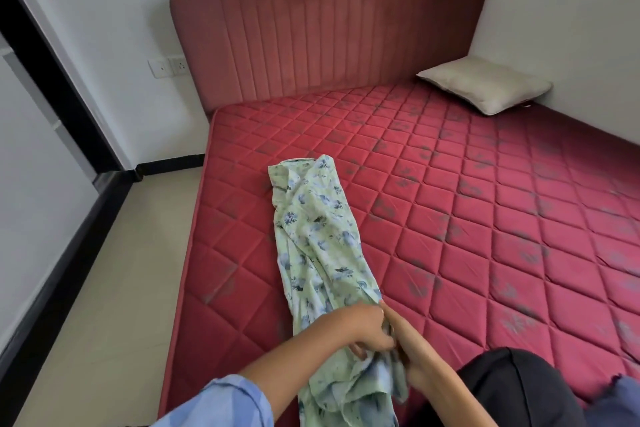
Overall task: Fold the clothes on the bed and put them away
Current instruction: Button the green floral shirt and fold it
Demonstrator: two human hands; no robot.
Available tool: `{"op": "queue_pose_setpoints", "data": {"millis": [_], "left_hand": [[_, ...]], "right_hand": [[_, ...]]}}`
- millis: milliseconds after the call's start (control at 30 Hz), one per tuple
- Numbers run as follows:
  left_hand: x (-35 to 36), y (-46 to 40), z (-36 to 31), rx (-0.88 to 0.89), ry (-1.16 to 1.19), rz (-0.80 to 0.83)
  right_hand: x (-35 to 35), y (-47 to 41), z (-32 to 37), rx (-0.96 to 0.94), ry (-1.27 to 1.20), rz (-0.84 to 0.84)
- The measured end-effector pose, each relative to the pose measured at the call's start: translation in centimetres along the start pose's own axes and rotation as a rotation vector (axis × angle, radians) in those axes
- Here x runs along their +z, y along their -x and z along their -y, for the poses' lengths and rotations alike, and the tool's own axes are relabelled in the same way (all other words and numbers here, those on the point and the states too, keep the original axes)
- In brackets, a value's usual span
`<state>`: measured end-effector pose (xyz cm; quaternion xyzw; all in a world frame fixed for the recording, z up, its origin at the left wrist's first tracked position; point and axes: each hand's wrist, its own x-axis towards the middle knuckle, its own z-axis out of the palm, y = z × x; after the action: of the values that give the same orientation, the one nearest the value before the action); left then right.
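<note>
Both hands are meeting at the near end of a floral garment, low in the head view. Left hand is curling its fingers into the cloth and gripping a bunch of it, blue sleeve showing at the forearm. Right hand is lying alongside the left, fingers stretched along the fabric edge with the thumb side tucked in; it is looking like a pinch on the cloth, though the fingertips are partly hidden by folds. Garment is pale green with blue flowers, lying as a long narrow strip on the red quilted mattress, running from the hands up toward the headboard, near the mattress's left edge. Its near end is hanging bunched below the hands. Dark clothing is sitting at the bottom right, beside the right forearm. Beige pillow is resting in the far right corner against the wall, well apart from the garment. Wall sockets are showing left of the headboard.
</note>
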<state>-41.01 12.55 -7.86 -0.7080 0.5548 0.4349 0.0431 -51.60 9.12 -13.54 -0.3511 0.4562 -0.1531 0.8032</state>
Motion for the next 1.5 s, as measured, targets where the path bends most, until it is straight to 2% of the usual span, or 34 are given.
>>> {"op": "queue_pose_setpoints", "data": {"millis": [67, 133, 200, 267, 333, 433, 533, 633, 700, 833, 900, 933, 1033, 1100, 1167, 1267, 1367, 1500], "left_hand": [[1.0, 0.4, 1.9, 0.032, 0.294, 0.120], [1.4, 1.2, 3.9, 0.041, 0.479, 0.154], [1.5, 2.0, 6.0, -0.005, 0.535, 0.067], [1.8, 2.4, 8.0, -0.107, 0.617, -0.100], [1.9, 2.4, 9.5, -0.203, 0.862, -0.190], [2.3, 2.1, 9.9, -0.243, 1.284, -0.184], [3.7, 1.0, 9.1, -0.253, 1.436, -0.130], [6.1, -0.6, 7.6, -0.256, 1.423, -0.240], [7.4, -1.6, 7.0, -0.283, 1.397, -0.377], [8.3, -1.3, 6.7, -0.142, 1.233, -0.659], [8.4, -0.7, 7.2, -0.090, 1.100, -0.771], [8.6, -0.4, 7.6, -0.093, 1.017, -0.794], [9.9, 0.5, 9.1, -0.243, 0.776, -0.775], [10.9, 1.2, 9.9, -0.373, 0.651, -0.829], [11.4, 1.6, 10.6, -0.475, 0.583, -0.828], [11.1, 1.6, 10.8, -0.578, 0.522, -0.633], [10.4, 1.7, 10.4, -0.513, 0.571, -0.525], [10.5, 2.3, 9.7, -0.376, 0.747, -0.629]], "right_hand": [[-0.3, -0.2, -0.1, 0.013, 0.140, -0.018], [-0.9, -0.1, -0.4, 0.063, 0.228, 0.012], [-1.4, 0.4, -0.4, 0.078, 0.241, 0.043], [-1.6, 1.0, -0.4, 0.082, 0.173, 0.134], [-1.4, 1.4, -0.2, 0.092, 0.076, 0.266], [-1.0, 1.2, -0.2, 0.121, 0.032, 0.327], [-0.9, 1.2, -1.0, 0.131, 0.157, 0.247], [-1.0, 1.1, -2.0, 0.006, 0.443, 0.118], [-1.1, 1.2, -2.1, -0.049, 0.420, 0.112], [-1.2, 1.3, -2.0, -0.174, 0.289, 0.203], [-1.5, 0.7, -2.4, -0.136, 0.245, 0.188], [-1.6, 0.0, -2.8, -0.119, 0.309, 0.124], [-2.3, -1.7, -4.1, -0.134, 0.832, -0.158], [-2.8, -2.1, -4.7, -0.169, 1.037, -0.300], [-2.6, -1.6, -4.7, -0.171, 1.029, -0.334], [-2.3, -1.3, -4.5, -0.101, 0.877, -0.261], [-2.3, -0.9, -4.5, -0.025, 0.736, -0.125], [-2.0, 0.0, -3.7, 0.071, 0.619, -0.122]]}}
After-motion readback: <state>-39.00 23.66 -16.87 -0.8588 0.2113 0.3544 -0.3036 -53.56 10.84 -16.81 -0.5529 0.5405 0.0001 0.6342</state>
